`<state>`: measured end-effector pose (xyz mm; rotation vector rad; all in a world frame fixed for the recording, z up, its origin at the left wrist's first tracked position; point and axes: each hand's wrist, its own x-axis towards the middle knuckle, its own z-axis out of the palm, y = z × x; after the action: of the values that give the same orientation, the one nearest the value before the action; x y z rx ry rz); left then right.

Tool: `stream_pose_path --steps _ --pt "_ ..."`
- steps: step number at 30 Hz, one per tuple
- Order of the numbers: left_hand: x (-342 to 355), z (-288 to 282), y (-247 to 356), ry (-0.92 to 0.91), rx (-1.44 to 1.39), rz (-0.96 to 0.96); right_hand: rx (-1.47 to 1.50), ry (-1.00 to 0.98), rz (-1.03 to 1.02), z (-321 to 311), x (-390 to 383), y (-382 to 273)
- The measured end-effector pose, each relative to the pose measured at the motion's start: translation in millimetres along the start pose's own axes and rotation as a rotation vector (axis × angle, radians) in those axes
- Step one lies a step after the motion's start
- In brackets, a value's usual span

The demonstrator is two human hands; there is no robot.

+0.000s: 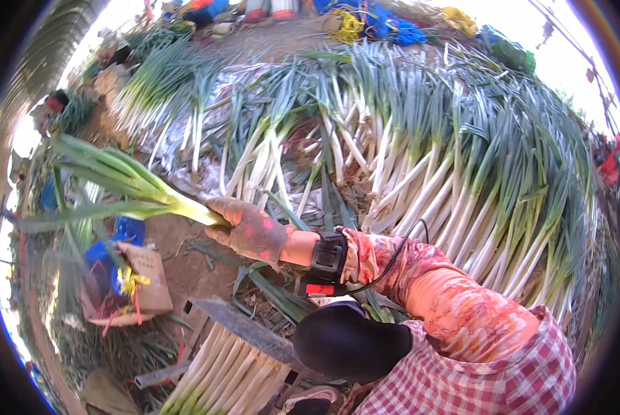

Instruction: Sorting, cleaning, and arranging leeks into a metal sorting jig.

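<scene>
My right hand [251, 232], in a stained, patterned work glove, reaches left with its fingers closed round the pale stalk of a long green onion [161, 194]. The onion's green leaves fan out to the left, over the ground. What part of the stalk lies inside the fist is hidden. A black strap device [329, 256] with a cable sits on my right wrist, below a flowered sleeve [420, 266]. My left hand does not show.
Many green onions [448, 187] lie in a wide row behind and to the right. A metal frame [244, 325] holds a neat stack of white stalks [230, 370] in front. A cardboard box [147, 277] with yellow and blue material stands left. Blue sacks [386, 28] lie far back.
</scene>
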<state>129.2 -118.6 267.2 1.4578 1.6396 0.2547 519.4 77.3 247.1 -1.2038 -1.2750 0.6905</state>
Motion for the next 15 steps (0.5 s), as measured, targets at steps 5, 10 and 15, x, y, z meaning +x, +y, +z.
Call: stream_pose_path --steps 5,10,15 --pt "20.6 20.1 4.6 -0.115 -0.092 -0.092 0.147 0.153 0.219 -47.2 77.9 29.6" --pt "62.6 54.9 29.1 -0.244 -0.039 -0.038 -0.33 0.265 0.101 -89.4 137.8 136.1" --pt "101.8 83.4 40.3 -0.367 0.075 0.017 -0.675 0.188 0.498 -172.4 56.0 272.3"
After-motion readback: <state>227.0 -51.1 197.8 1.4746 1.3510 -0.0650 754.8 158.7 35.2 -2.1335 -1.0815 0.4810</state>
